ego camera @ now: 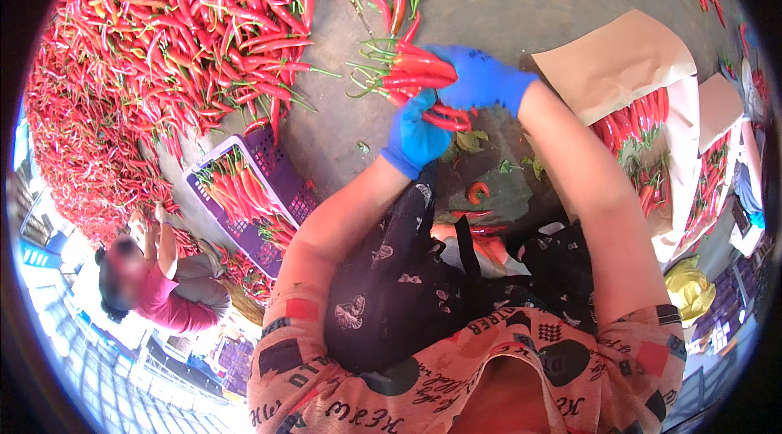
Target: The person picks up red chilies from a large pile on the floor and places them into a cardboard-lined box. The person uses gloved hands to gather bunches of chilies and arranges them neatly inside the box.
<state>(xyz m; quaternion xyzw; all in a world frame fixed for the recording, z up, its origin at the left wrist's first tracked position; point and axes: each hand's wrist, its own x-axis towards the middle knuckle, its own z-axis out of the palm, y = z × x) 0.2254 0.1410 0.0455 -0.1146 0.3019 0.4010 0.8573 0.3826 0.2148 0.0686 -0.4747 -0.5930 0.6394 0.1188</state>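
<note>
In front of my body I have a bunch of red chili peppers, green stems pointing left. My right hand, in a blue knit glove, grips the bunch around its tip end. Just below it, my left hand, gloved in blue too, closes on the lower peppers of the bunch, and a few tips stick out past its fingers. The two hands nearly touch; the gloves hide part of the peppers. Beyond the stems, loose chili peppers lie on the concrete floor.
A large chili heap spreads at left. Near it stands a purple plastic crate holding chilies. At right, a paper-lined box holds rows of chilies beneath brown paper. Another person crouches by the heap. A yellow bag lies at right.
</note>
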